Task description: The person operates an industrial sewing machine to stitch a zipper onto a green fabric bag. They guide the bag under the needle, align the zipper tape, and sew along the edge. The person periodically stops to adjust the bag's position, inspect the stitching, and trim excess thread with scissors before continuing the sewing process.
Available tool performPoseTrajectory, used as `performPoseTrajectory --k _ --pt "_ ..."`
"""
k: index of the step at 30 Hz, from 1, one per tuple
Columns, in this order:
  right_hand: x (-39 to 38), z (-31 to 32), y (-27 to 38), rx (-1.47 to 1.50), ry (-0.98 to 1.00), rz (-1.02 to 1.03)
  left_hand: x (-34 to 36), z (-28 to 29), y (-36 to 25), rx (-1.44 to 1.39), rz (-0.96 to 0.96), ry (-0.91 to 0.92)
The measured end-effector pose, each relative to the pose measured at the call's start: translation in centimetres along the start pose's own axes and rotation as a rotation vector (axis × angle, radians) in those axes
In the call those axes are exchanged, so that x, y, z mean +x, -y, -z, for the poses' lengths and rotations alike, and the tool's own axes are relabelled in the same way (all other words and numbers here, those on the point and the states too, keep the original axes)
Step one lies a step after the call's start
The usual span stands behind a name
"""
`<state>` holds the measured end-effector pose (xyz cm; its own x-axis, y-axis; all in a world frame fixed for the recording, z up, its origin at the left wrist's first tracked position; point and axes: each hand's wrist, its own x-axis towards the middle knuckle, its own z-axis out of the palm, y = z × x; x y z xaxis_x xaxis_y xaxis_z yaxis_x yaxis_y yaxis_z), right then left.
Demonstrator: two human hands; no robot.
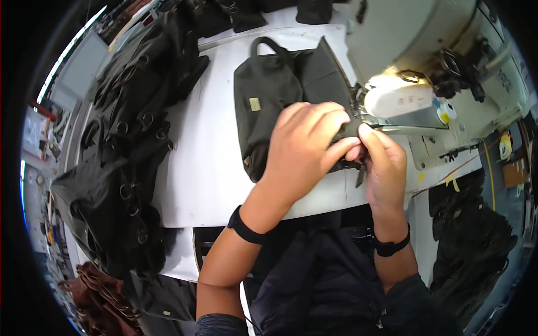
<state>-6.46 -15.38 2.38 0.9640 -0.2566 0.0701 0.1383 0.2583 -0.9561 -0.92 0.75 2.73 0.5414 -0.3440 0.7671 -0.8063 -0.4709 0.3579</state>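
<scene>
A dark olive fabric bag (263,84) lies on the white work surface, with a looped handle at its far end and a small pale label on one panel. A zipper edge runs down its right side to the sewing machine (403,95), whose lamp lights the area by the needle. My left hand (305,143) rests over the bag's near right part, fingers curled onto the cloth. Close beside it, my right hand (384,162) pinches the bag's edge between thumb and fingers, just on the near side of the machine's presser foot. A short dark strip hangs beneath the fingers.
A heap of similar dark bags (131,151) with metal rings fills the left side. More dark bags (314,11) line the far edge. Brown pieces (101,299) lie at the lower left. A pile of dark cloth (471,235) sits at the right, below the machine bed.
</scene>
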Motion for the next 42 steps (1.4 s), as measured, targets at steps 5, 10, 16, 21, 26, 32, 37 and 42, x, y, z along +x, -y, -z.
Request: performPoseTrajectory --k 5,10,16,21,26,32,37,42 --pt "-0.7 0.7 0.2 -0.207 -0.031 0.145 -1.0 -0.5 -1.2 -0.029 -0.004 -0.053" --pt "-0.5 1.0 1.1 -0.063 0.050 -0.049 -1.2 -1.2 -2.1 0.055 0.001 -0.049" --pt "-0.1 1.0 0.8 0.105 0.099 -0.095 -0.1 -1.3 -1.8 0.152 -0.030 -0.084" --pt "-0.2 1.3 -0.1 0.209 0.102 -0.061 -0.9 -1.7 -1.6 0.125 -0.115 -0.125" --pt "-0.3 1.0 -0.5 0.229 0.087 -0.038 -0.8 -1.6 -1.6 0.120 -0.120 -0.090" --pt "0.4 0.6 -0.3 0.190 0.051 -0.030 0.0 -1.8 -1.1 0.080 -0.084 -0.097" --pt "1.1 0.5 0.3 0.096 0.072 -0.024 0.5 -2.0 -0.7 0.081 -0.057 -0.101" --pt "1.0 1.3 0.3 -0.120 0.105 0.029 0.5 -2.0 -0.9 0.078 -0.025 -0.081"
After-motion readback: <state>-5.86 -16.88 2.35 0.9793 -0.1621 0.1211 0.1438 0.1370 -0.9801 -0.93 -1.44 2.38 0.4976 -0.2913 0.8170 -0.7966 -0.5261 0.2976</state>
